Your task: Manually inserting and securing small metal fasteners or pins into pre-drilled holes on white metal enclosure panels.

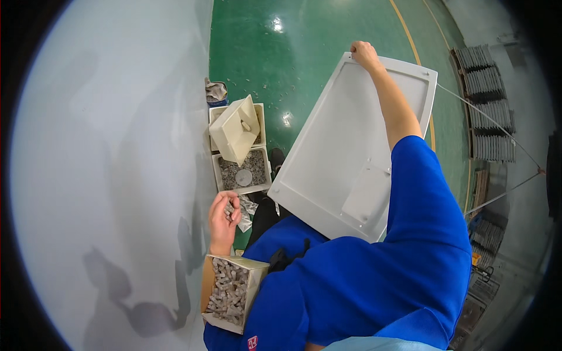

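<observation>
Close to the body, a box point(255, 284) of small grey pieces point(229, 295) hides part of the left forearm point(222, 245). The left hand point(220, 215) curls around similar pieces, partly covered. Above green floor point(246, 50) slants a white panel point(325, 137); what supports it, I cannot tell. The right hand point(365, 54) pinches its far corner. Farther, grey stacks point(492, 111) stand, hard to identify.

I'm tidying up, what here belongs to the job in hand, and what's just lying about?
Seemingly in use:
pale grey panel, corner in right hand
small grey pieces in left hand
box of similar pieces

Probably just lying about:
floor bins
crumpled silvery wrapping
stacked grey sheets
</observation>
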{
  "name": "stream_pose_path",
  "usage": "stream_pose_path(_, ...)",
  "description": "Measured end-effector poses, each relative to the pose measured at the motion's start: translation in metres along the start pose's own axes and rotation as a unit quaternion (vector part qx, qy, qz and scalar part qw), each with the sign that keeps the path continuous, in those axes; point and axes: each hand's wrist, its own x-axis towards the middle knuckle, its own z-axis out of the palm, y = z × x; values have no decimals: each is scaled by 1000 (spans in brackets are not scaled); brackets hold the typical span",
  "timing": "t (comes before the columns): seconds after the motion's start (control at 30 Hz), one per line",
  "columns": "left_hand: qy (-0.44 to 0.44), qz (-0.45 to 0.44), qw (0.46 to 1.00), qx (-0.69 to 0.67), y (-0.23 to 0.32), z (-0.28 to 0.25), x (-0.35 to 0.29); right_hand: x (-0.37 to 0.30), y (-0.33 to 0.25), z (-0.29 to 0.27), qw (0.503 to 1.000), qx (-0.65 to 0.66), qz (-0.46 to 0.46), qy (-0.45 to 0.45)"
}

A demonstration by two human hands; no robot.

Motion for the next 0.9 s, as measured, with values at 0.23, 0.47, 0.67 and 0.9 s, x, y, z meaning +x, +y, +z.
stream_pose_path(0.23,-13,-14,999,26,5,2,-1,9,0,16,995,-40,-92,-15)
stream_pose_path(0.47,-9,-36,999,26,2,3,-3,11,-3,28,992,-55,-109,-7)
stream_pose_path(0.67,-19,-57,998,37,4,6,0,-9,10,29,982,-143,-113,-58)
stream_pose_path(0.9,-66,-78,994,38,-2,6,4,-54,6,17,956,-263,-121,-51)
